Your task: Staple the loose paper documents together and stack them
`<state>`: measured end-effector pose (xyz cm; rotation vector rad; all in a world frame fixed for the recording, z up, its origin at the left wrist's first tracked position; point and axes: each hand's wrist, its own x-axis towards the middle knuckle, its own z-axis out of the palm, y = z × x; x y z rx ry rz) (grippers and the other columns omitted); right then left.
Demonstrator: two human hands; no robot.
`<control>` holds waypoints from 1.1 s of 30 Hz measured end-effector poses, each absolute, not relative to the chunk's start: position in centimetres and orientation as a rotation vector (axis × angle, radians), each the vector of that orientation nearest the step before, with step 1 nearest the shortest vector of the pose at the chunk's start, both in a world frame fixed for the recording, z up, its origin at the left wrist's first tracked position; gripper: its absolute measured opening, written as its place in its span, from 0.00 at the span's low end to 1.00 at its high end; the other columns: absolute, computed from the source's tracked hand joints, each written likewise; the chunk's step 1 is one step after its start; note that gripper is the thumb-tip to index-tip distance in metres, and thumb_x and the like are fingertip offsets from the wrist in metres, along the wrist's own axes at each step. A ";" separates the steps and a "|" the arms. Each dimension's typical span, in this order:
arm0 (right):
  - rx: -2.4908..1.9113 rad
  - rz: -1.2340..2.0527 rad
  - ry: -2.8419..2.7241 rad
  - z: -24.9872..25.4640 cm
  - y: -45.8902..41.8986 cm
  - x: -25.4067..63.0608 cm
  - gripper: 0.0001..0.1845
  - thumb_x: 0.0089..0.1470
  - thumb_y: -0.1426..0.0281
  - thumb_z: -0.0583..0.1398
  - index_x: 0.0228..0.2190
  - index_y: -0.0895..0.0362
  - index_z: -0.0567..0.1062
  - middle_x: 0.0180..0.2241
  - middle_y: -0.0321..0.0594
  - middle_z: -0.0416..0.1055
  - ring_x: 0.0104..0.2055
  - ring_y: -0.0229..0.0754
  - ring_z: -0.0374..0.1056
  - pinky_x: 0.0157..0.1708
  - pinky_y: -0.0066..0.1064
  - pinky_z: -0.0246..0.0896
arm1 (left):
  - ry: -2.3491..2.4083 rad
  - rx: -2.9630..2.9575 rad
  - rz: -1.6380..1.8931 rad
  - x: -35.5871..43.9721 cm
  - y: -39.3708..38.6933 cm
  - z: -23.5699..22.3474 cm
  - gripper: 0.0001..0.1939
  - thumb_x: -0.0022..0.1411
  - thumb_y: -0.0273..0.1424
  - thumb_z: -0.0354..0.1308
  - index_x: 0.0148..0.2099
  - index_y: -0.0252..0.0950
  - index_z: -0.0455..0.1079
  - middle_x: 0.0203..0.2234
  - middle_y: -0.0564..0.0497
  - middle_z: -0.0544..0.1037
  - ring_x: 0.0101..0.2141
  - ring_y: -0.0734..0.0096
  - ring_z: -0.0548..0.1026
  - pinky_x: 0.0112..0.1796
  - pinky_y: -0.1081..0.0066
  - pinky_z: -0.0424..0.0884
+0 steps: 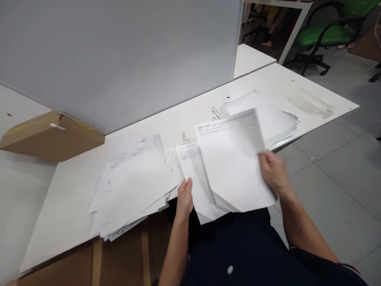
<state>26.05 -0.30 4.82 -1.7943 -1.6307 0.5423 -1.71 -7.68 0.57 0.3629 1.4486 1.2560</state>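
Observation:
My left hand [185, 197] grips the left edge of a small bundle of printed sheets [193, 176] held over my lap at the front edge of the white table [74, 198]. My right hand [272, 171] is closed on the right edge of a single top sheet [233, 163], which is lifted and blurred by motion. A messy stack of white papers [133, 186] lies on the table left of my left hand. Another spread of papers [268, 115] lies on the table beyond my right hand.
A grey partition panel [119, 55] stands along the back of the table. A cardboard box [50, 135] sits at the far left. A small beige object [186, 139] lies between the piles. Green office chairs [324, 35] stand on the tiled floor at the upper right.

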 end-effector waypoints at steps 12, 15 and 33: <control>-1.771 0.731 -2.092 1.0 -0.7 20.6 0.13 0.61 0.63 0.43 0.28 0.53 0.58 0.18 0.34 0.59 0.20 0.41 0.56 0.22 0.29 0.43 | 1.439 0.432 1.249 -1.6 -8.0 0.6 0.25 0.56 0.43 0.58 0.51 0.32 0.67 0.48 0.39 0.74 0.50 0.58 0.71 0.52 0.60 0.66; -1.735 0.757 -2.161 1.5 -0.8 20.9 0.15 0.62 0.61 0.41 0.28 0.53 0.58 0.18 0.33 0.57 0.19 0.40 0.55 0.21 0.29 0.42 | 1.459 0.512 1.243 -1.5 -8.1 0.5 0.27 0.56 0.43 0.58 0.54 0.33 0.66 0.49 0.39 0.73 0.50 0.59 0.71 0.52 0.60 0.66; -1.461 1.538 -1.171 -0.6 -2.4 22.4 0.23 0.46 0.56 0.63 0.39 0.56 0.67 0.32 0.39 0.72 0.33 0.41 0.69 0.34 0.33 0.62 | 1.512 0.755 1.178 -2.1 -8.6 1.5 0.25 0.57 0.44 0.56 0.51 0.31 0.68 0.42 0.41 0.78 0.43 0.60 0.75 0.46 0.61 0.70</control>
